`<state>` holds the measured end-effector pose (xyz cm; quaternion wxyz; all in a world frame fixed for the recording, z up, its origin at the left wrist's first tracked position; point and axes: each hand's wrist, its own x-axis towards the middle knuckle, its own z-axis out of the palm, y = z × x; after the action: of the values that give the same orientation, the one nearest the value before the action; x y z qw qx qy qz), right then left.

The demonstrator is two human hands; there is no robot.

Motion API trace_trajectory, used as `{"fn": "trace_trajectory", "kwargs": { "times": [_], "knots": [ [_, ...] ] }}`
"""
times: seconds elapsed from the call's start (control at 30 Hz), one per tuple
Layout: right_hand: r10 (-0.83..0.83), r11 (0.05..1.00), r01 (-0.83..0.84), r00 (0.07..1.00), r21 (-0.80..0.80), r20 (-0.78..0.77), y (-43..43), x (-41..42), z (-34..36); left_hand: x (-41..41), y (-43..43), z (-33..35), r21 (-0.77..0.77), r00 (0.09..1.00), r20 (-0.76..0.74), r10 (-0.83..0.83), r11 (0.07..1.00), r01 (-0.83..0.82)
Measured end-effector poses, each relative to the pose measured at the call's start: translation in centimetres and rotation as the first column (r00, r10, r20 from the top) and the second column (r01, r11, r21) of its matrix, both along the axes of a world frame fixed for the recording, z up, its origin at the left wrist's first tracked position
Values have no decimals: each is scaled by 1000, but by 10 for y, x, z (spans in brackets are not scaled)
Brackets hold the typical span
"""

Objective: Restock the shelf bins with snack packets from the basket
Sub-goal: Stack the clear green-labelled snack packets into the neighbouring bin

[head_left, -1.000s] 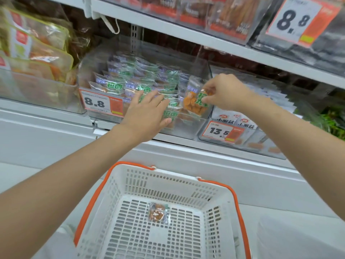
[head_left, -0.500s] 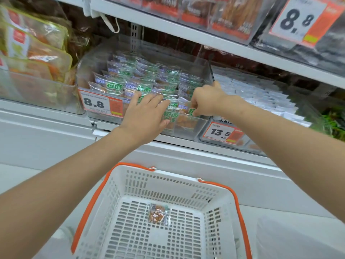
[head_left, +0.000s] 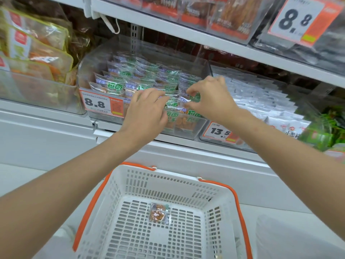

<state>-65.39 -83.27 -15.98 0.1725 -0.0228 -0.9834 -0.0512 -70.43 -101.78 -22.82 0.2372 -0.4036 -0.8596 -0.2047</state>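
On the shelf, clear bin [head_left: 186, 130]: full of green-labelled snack packets [head_left: 119, 85].
Left hand [head_left: 147, 113]: flat on front packets, gripping nothing.
Right hand [head_left: 211, 96]: fingertips pinching a packet edge.
Basket [head_left: 214, 199]: one packet [head_left: 159, 214] on its floor.

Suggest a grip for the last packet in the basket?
The packet lies flat on the basket floor, clear of the walls. Probably best to come straight down from above, since the walls block the sides, and pinch one crimped end seam, or two opposite edges; its flat face gives little to hold.
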Motion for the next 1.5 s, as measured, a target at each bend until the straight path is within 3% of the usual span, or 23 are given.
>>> {"fn": "trace_trajectory", "kwargs": {
  "times": [0.07, 0.13, 0.2, 0.27, 0.33, 0.43, 0.47, 0.53, 0.67, 0.73, 0.77, 0.8, 0.83, 0.87, 0.93, 1.0, 1.1, 1.2, 1.27, 1.37, 1.43, 1.5],
  "knots": [
    [35, 983, -61, 988, -174, -150, -14, 26, -13, 10, 0, 0, 115, 996, -86, 1, 993, 9],
    [23, 938, -80, 985, -336, -169, -27, 51, -38, 24, 0, -3, 86, 997, 70, 32, 996, -38],
    [-28, 888, 30, 1000, -459, 11, -37, 72, -78, 36, 0, -16, -102, 933, 341, 114, 991, -84],
    [-14, 828, 181, 953, -530, 304, -45, 90, -129, 47, -3, -36, -280, 821, 537, 193, 959, -42],
    [78, 807, 265, 837, -527, 541, -51, 104, -180, 54, -4, -59, -372, 718, 655, 234, 928, 38],
    [200, 858, 310, 532, -409, 823, -53, 108, -252, 61, -3, -91, -446, 635, 727, 261, 883, 147],
    [207, 882, 303, 439, -361, 874, -55, 106, -272, 63, -1, -98, -470, 624, 732, 274, 866, 171],
    [180, 922, 261, 368, -288, 912, -58, 99, -311, 66, 0, -109, -525, 622, 719, 310, 829, 194],
    [131, 902, 328, 408, -279, 903, -62, 100, -367, 64, -4, -122, -571, 611, 708, 352, 795, 203],
    [-29, 938, 301, 559, -170, 829, -55, 114, -394, 63, -7, -128, -592, 585, 716, 381, 774, 222],
    [-82, 936, 331, 532, -118, 843, -46, 126, -442, 63, -9, -132, -606, 579, 714, 395, 763, 226],
    [-120, 936, 332, 620, -120, 776, -43, 136, -486, 61, -10, -135, -614, 574, 711, 407, 756, 225],
    [-111, 957, 268, 693, -112, 712, -44, 152, -518, 60, -12, -138, -615, 564, 714, 415, 756, 221],
    [-87, 965, 238, 686, -110, 723, -49, 167, -528, 59, -13, -140, -613, 552, 719, 421, 758, 220],
    [-14, 961, 240, 543, -140, 840, -62, 181, -487, 58, -14, -142, -608, 538, 727, 427, 764, 214],
    [-62, 977, 199, 598, -73, 799, -71, 193, -463, 58, -12, -143, -606, 545, 725, 421, 766, 215],
    [-1, 984, 140, 625, -111, 780, -65, 196, -444, 59, -9, -145, -611, 551, 721, 419, 760, 222],
    [43, 884, 330, 647, -330, 761, -63, 178, -407, 61, -6, -145, -614, 557, 727, 402, 743, 265],
    [18, 788, 476, 616, -390, 788, -57, 163, -372, 64, 0, -140, -609, 570, 731, 374, 735, 299],
    [89, 763, 483, 581, -430, 809, -45, 144, -302, 68, 10, -124, -602, 576, 750, 327, 698, 388],
    [186, 766, 412, 591, -493, 785, -37, 134, -248, 73, 13, -112, -525, 497, 823, 276, 703, 479],
    [242, 718, 367, 666, -592, 706, -30, 130, -198, 79, 12, -99, -375, 320, 919, 230, 757, 535]
  ]
}}
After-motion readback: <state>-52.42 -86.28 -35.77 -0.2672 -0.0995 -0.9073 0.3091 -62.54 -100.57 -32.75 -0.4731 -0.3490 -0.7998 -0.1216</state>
